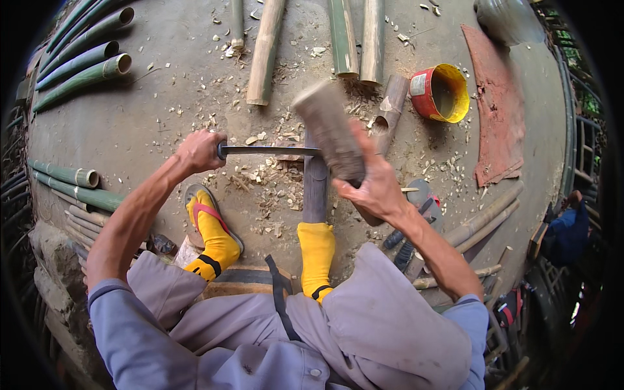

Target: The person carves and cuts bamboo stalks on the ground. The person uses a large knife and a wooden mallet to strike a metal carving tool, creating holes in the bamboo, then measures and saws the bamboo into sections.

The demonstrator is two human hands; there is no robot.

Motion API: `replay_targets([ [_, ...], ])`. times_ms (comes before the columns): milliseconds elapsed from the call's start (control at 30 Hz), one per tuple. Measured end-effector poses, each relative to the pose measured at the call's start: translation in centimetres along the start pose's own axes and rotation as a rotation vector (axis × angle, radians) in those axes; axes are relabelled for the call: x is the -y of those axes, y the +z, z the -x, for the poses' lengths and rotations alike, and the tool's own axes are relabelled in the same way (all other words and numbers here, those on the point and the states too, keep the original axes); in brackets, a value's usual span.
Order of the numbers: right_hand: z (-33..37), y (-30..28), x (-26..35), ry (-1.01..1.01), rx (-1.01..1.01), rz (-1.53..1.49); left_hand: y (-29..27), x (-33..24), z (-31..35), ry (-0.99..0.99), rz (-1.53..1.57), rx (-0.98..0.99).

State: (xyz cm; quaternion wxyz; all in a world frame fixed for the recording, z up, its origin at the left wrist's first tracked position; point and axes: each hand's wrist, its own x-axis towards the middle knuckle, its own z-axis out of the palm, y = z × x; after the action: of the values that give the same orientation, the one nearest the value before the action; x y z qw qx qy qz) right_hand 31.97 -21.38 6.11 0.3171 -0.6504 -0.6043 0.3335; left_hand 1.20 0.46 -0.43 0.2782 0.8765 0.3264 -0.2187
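Note:
My left hand is closed round the dark handle of a long knife, whose blade points right. The blade's far end reaches a dark, grey-brown bamboo piece; whether it has cut in is hidden. My right hand grips a thick wooden block, smeared by motion, held over the knife tip and the bamboo. The bamboo's near end meets my right foot in a yellow sock. My left foot, in a yellow sock and a sandal with a red strap, rests on the ground.
Wood chips litter the concrete floor. Green bamboo poles lie at the far left, with cut poles ahead. A red and yellow bucket tips beside a reddish sheet. Black-handled tools lie by my right forearm.

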Motion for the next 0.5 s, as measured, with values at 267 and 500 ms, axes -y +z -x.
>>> replay_targets([
  [267,-5.7,-5.9,7.8,-0.034,-0.142,-0.442,0.1,0.6,0.8,-0.034,0.031,0.077],
  [500,-1.6,-0.4,0.5,0.314,0.4,-0.032,0.7,0.6,0.3,0.009,-0.023,0.061],
])
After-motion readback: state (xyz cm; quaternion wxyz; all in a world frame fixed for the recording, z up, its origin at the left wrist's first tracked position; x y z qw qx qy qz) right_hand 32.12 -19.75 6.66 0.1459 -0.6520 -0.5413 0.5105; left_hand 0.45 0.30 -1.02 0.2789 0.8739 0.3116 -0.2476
